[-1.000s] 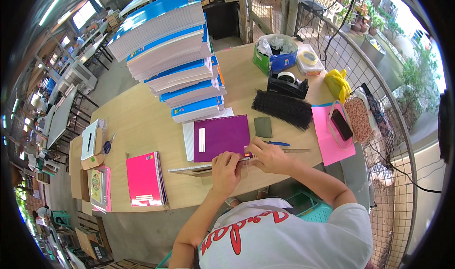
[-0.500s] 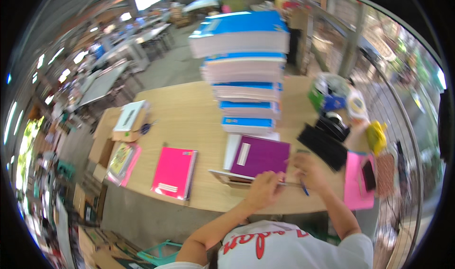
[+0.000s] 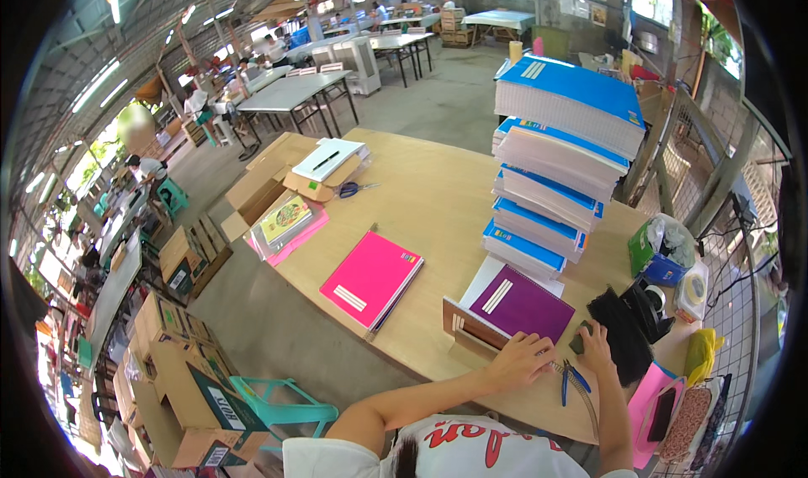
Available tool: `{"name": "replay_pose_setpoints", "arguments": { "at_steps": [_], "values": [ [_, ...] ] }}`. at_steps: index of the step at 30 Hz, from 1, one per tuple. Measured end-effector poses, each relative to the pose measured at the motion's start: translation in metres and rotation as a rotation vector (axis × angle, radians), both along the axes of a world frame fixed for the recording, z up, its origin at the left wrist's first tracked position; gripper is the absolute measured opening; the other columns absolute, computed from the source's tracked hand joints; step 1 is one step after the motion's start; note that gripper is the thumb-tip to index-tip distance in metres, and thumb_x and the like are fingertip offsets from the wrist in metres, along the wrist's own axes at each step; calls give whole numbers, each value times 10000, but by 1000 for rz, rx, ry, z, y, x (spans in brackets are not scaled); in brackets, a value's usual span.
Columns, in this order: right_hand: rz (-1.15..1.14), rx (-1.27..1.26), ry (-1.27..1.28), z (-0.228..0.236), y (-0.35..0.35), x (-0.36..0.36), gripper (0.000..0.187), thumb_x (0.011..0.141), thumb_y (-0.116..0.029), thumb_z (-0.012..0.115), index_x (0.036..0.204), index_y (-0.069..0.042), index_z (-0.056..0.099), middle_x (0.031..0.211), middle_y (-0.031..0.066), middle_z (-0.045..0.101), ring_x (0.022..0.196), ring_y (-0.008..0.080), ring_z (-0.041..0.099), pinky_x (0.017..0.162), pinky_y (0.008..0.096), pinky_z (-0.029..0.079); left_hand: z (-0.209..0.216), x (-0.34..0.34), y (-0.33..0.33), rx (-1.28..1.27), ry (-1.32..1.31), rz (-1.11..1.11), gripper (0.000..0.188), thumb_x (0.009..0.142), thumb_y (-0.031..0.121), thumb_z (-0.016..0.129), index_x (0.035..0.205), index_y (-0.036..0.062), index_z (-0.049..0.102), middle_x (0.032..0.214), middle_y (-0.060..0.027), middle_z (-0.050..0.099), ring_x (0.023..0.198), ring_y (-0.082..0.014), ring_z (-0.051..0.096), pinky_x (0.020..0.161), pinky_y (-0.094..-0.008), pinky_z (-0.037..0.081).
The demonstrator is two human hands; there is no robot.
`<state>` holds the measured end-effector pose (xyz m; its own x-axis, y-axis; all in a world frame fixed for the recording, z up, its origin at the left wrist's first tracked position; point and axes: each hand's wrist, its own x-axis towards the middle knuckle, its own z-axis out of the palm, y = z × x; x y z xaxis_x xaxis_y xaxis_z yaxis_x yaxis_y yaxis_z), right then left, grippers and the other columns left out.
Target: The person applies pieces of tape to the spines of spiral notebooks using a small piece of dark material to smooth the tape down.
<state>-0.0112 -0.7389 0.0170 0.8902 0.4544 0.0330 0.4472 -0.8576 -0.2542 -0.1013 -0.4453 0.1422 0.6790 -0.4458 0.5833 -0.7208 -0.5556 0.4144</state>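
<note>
A purple-covered notebook [image 3: 523, 303] lies before me on the table, beside a small upright wooden board [image 3: 471, 328]. My left hand [image 3: 523, 358] is closed at the notebook's near edge, its fingertips on a spiral binding coil [image 3: 592, 404] whose loose length trails right and toward me. Pliers with blue handles [image 3: 575, 380] lie by the coil, just below my right hand. My right hand [image 3: 596, 345] has bent fingers on a small dark object [image 3: 578, 342] right of the notebook; its kind is unclear.
A tall stack of blue-covered books [image 3: 566, 108] stands behind the notebook. Left lies a pink spiral notebook [image 3: 372, 278], with scissors [image 3: 358, 189] and an open carton [image 3: 268, 179] beyond. On the right are a black cloth [image 3: 621, 335], a tape dispenser [image 3: 652, 305] and a pink folder [image 3: 644, 411].
The view has swung left, so the table appears tilted. My right hand has shifted to the dark object; the pliers now show plainly on the table. My left hand stays at the notebook's edge.
</note>
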Motion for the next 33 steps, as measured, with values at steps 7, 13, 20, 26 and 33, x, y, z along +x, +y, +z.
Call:
{"name": "replay_pose_setpoints", "arguments": {
  "at_steps": [7,13,20,26,33],
  "values": [
    [-285,597,-149,24,26,-6,722,449,-152,949,969,-53,458,1067,178,436,991,393,472,824,449,448,-1,-4,6,-43,-29,-5,151,835,216,704,914,127,611,950,-18,559,897,-217,541,804,-381,397],
    [-167,302,-187,-13,-1,-55,631,592,-179,903,1048,-43,489,1094,209,444,1027,411,488,846,481,466,-12,-2,8,10,30,-54,148,825,210,709,888,117,613,971,-30,565,909,-234,542,810,-374,414],
    [-39,-9,-13,103,18,-45,565,728,-343,806,1239,-168,642,1173,245,507,1110,425,495,957,479,445,-2,-1,15,12,-73,24,182,787,231,739,914,144,642,1032,-35,597,966,-249,572,841,-451,411],
    [206,843,589,140,45,-16,504,802,-428,748,1226,-158,725,1137,170,578,1080,323,539,951,384,425,-16,0,27,90,-11,172,221,748,248,786,896,147,655,883,0,613,836,-225,596,783,-405,404],
    [395,512,660,138,59,-5,492,860,-419,724,1209,-72,720,1135,148,652,1058,267,572,921,355,444,-11,7,22,88,-6,95,252,733,206,817,904,141,644,862,5,603,808,-212,586,724,-373,381]
  ]
}}
